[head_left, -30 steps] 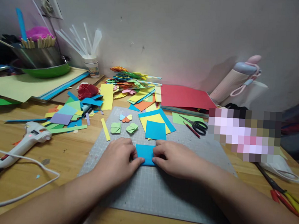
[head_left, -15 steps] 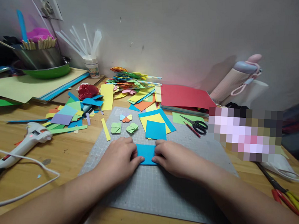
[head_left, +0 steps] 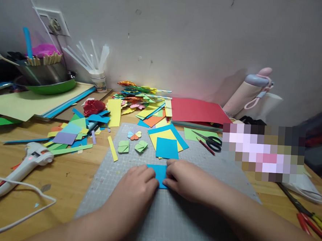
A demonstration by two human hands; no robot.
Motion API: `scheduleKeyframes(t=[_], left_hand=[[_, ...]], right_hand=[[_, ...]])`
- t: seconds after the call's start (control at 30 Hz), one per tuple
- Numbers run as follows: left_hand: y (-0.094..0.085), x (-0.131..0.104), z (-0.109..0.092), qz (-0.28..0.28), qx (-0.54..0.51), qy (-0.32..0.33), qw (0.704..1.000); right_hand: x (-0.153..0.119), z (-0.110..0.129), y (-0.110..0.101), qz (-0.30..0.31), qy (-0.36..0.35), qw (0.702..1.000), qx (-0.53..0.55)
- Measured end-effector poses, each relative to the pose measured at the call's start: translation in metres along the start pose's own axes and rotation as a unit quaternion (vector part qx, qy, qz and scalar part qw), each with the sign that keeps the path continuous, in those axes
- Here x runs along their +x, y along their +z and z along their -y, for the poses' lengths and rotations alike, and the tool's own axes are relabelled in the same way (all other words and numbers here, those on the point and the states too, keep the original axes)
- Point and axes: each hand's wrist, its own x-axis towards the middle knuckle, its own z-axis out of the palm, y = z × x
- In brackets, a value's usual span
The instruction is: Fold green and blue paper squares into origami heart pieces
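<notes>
A blue paper point(head_left: 161, 173), apparently folded, lies on the grey cutting mat point(head_left: 154, 222). My left hand point(head_left: 140, 184) covers its left part, fingers curled and pressed on it; the fingertips are partly hidden. At the right end, my right hand point(head_left: 181, 178) pinches the paper between thumb and bent fingers. Just beyond are a blue paper square point(head_left: 167, 148) and a yellow sheet point(head_left: 156, 136). Two green folded paper pieces, one left point(head_left: 123, 146) and one right point(head_left: 141, 146), lie near a multicoloured paper flower point(head_left: 134, 135).
On the left lie a white glue gun point(head_left: 24, 166) with its cable and a heap of paper scraps point(head_left: 67, 133). Black scissors point(head_left: 212, 142) and a red pencil point(head_left: 205, 146) rest at the mat's right. A red sheet point(head_left: 197, 111) and a pink bottle point(head_left: 243, 91) stand farther back.
My left hand has slid right over the blue paper, covering more of it. My right hand keeps its pinch. The whole view has shifted slightly, so things sit lower.
</notes>
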Motion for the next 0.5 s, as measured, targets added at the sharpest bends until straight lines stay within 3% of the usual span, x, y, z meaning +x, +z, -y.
scheduleKeyframes(t=[0.1,0.23,0.5], left_hand=[[0.01,-0.01,-0.01,0.034,0.052,0.016,0.998],[0.015,-0.019,-0.016,0.023,0.111,0.026,0.993],[0.014,-0.016,-0.013,0.01,0.112,0.02,0.993]], right_hand=[[0.0,-0.001,0.0,0.004,-0.005,1.0,0.002],[-0.001,-0.001,-0.001,0.006,-0.01,1.0,0.001],[-0.001,-0.001,-0.003,0.024,-0.01,1.0,0.002]])
